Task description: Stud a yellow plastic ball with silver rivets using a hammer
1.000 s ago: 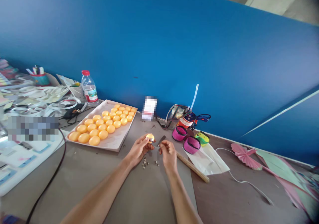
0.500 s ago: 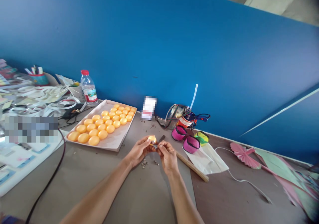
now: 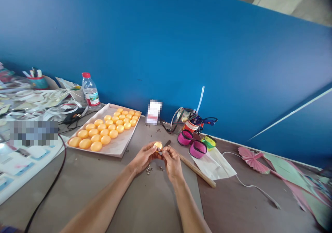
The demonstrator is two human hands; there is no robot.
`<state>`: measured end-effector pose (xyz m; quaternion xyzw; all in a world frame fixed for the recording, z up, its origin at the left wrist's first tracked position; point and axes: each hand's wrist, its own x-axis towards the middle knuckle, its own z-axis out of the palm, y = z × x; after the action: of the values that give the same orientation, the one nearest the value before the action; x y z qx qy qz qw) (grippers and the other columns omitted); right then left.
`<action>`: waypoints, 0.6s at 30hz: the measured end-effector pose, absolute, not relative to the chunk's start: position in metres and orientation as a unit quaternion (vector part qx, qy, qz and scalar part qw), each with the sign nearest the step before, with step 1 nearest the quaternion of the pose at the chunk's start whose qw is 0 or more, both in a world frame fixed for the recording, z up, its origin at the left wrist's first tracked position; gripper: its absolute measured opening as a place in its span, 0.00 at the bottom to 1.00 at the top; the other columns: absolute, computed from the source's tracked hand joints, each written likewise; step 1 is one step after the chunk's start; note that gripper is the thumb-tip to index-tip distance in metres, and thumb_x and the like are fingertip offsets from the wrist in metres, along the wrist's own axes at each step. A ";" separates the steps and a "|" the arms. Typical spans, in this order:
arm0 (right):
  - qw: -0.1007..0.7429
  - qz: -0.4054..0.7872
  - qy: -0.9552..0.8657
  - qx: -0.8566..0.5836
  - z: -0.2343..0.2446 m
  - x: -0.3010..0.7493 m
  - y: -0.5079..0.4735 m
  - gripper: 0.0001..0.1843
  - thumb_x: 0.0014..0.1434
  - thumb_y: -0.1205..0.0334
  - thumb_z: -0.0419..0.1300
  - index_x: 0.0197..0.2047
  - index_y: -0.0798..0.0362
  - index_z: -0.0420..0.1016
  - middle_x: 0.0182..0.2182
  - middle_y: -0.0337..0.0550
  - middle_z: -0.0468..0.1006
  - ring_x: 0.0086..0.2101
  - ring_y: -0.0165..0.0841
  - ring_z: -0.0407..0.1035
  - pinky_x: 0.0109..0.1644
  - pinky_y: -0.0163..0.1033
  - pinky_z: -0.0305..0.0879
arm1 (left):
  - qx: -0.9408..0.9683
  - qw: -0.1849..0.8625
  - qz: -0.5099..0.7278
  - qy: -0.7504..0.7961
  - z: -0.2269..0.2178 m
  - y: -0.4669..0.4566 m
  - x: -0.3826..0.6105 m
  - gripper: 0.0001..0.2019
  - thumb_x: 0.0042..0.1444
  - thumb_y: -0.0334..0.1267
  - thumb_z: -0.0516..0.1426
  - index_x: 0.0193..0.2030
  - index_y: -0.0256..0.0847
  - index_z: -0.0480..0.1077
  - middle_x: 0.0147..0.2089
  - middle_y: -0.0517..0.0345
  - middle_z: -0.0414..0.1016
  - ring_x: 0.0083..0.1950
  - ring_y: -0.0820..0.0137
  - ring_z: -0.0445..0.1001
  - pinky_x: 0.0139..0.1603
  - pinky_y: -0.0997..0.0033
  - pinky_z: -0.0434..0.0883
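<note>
Orange ball (image 3: 158, 145) gripped by left fingers (image 3: 150, 150), right fingers (image 3: 167, 152) beside it, grip unclear

Tray (image 3: 123, 143) of balls (image 3: 96, 138) sits on the table (image 3: 145, 205), left of both hands; bottle (image 3: 91, 95) stands just left of tray's back corner, strip heap (image 3: 33, 96) left of bottle, pen cup (image 3: 38, 83) behind the heap. Left hand (image 3: 145, 157) and right hand (image 3: 171, 160) are together at centre, held ball (image 3: 158, 145) in the left, right fingers just beside it. Loose small parts (image 3: 148, 171) on the table, nearer the camera than the hands. Stick (image 3: 198, 171) angles off right of the right hand, two cuffs (image 3: 198, 150) behind it, sheet (image 3: 220, 169) to its right, paper fan (image 3: 251, 158) farther right. Wall panel (image 3: 145, 43) runs along the back
</note>
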<state>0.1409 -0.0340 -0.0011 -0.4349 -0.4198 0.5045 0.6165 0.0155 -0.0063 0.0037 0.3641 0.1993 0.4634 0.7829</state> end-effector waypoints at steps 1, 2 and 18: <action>0.614 0.501 -0.419 -0.443 -0.002 0.142 -0.034 0.10 0.49 0.56 0.59 0.26 0.53 0.66 0.20 0.33 0.63 0.24 0.26 0.57 0.31 0.33 0.56 | 0.370 0.780 0.464 0.199 0.003 -0.006 0.015 0.14 0.51 0.40 0.58 0.43 0.37 0.70 0.34 0.55 0.71 0.30 0.72 0.70 0.37 0.67 0.67; 0.613 0.501 -0.417 -0.447 -0.003 0.142 -0.034 0.10 0.49 0.55 0.59 0.26 0.53 0.66 0.20 0.33 0.64 0.24 0.26 0.57 0.31 0.33 0.55 | 0.376 0.777 0.464 0.200 0.002 -0.006 0.015 0.14 0.51 0.40 0.58 0.43 0.37 0.70 0.35 0.56 0.71 0.30 0.72 0.70 0.37 0.67 0.67; 0.589 0.543 -0.404 -0.441 -0.001 0.143 -0.037 0.08 0.47 0.60 0.59 0.26 0.52 0.63 0.16 0.29 0.61 0.19 0.26 0.59 0.26 0.33 0.56 | 0.487 0.725 0.433 0.221 0.000 -0.011 0.012 0.15 0.54 0.43 0.54 0.46 0.36 0.68 0.35 0.54 0.70 0.32 0.70 0.70 0.34 0.71 0.66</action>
<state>0.1432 -0.0375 -0.0010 -0.4415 -0.4036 0.5433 0.5891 0.0120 -0.0114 0.0004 0.4869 0.2211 0.4334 0.7254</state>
